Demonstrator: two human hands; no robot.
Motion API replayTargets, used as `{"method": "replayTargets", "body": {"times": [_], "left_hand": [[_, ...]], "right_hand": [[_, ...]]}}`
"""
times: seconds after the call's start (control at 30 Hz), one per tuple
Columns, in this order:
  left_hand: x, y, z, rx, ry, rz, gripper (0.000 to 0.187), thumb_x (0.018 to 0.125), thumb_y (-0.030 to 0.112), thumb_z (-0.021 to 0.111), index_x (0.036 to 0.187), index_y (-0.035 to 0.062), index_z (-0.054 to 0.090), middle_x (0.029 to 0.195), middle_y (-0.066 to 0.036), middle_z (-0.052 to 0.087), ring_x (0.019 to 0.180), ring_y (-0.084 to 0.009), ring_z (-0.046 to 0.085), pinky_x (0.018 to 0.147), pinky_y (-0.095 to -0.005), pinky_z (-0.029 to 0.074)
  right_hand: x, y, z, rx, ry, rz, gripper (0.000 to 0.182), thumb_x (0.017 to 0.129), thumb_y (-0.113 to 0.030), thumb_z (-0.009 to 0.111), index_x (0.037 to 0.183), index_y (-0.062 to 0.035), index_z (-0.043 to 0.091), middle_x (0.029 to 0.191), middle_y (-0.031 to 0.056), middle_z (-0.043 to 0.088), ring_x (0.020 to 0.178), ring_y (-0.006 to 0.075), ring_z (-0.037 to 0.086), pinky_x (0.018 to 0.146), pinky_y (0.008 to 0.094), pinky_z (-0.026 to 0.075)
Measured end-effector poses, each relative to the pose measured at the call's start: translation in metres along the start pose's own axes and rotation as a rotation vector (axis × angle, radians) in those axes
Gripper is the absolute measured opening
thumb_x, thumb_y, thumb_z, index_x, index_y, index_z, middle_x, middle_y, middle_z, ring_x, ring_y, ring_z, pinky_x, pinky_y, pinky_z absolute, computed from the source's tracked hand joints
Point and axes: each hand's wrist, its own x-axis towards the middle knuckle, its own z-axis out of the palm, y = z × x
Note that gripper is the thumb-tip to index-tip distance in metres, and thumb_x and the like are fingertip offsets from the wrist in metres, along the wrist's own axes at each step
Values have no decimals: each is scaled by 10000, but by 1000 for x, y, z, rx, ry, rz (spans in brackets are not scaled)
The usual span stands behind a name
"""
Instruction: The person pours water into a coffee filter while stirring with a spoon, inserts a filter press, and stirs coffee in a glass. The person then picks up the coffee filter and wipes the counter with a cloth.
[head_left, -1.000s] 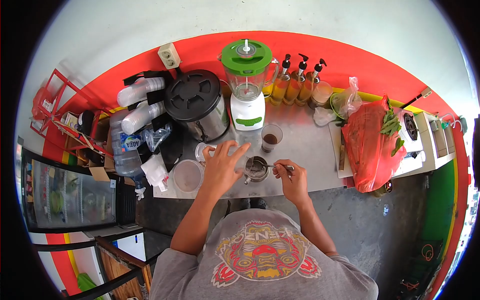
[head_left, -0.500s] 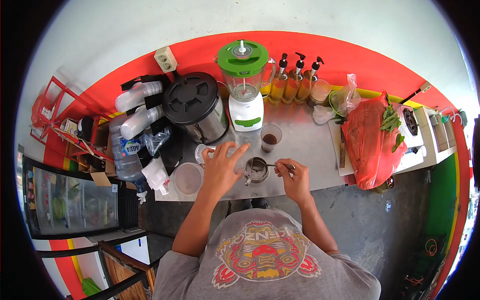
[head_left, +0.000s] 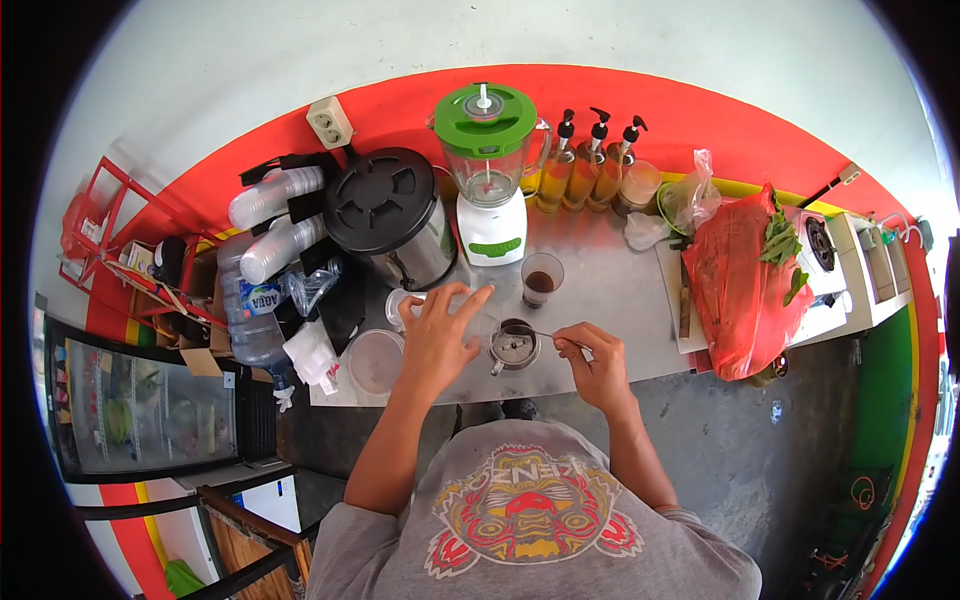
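Table (head_left: 625,310), mid-frame: a spoon (head_left: 544,334) is held in a cup (head_left: 518,365) by the right hand (head_left: 598,366), a jar (head_left: 402,307) by the left hand (head_left: 437,335); care seems needed.

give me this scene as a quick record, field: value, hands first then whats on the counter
right hand: holds a spoon, its far end in the metal cup
left hand: fingers spread, beside the metal cup; grip unclear
beyond metal cup: clear cup of dark liquid
back: blender with green lid, three pump bottles
right side: red bag
left side: black-lidded container, white-capped status unreadable
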Motion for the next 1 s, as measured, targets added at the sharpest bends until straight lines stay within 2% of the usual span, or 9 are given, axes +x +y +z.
{"method": "replayTargets", "body": {"times": [0.13,0.37,0.43,0.53,0.63,0.83,1.0], "left_hand": [[0,1,1,5,-11,6,837,702,118,884,1472,282,600,1333,-28,584,1293,-208,551,1077,-511,288],[0,6,-1,20,-16,12,822,721,127,882,1477,278,594,1338,-36,588,1287,-206,558,1070,-521,296],[0,6,0,18,-14,10,824,720,125,885,1476,276,593,1338,-37,588,1286,-207,558,1070,-521,296],[-1,6,0,10,-7,9,828,717,123,891,1475,275,593,1339,-39,588,1286,-208,557,1069,-523,296],[-2,7,-1,-4,-14,-4,834,708,121,894,1473,278,602,1347,-33,583,1294,-214,553,1088,-516,281],[-2,11,-1,-13,-26,-3,833,704,112,892,1471,278,613,1351,-36,583,1301,-222,550,1110,-511,268],[-3,13,-1,-25,-2,17,839,697,98,886,1471,272,612,1349,-40,585,1302,-221,549,1102,-512,275]], "right_hand": [[-1,-9,6,-87,-48,-32,113,952,73,699,1043,29,751,932,126,756,801,227,732,719,321,580],[-3,-7,0,-2,-112,-5,135,944,75,695,1060,26,744,934,127,755,820,241,735,745,342,585],[-3,-6,-4,1,-42,-7,92,958,3,720,1045,4,747,952,151,745,791,324,708,699,367,558],[-4,-12,-8,-78,31,-49,61,959,-3,723,1019,2,735,917,141,729,770,319,693,683,367,550],[-3,-28,-13,-152,-47,-67,63,943,2,740,1004,3,726,916,129,737,792,282,713,711,374,565],[2,-26,-3,-206,-125,-138,90,926,-29,768,1005,-10,730,937,127,724,812,326,703,705,398,561],[0,-27,-3,-139,-72,-131,74,947,-14,746,1019,-6,731,944,132,731,811,307,710,709,385,562]]}}
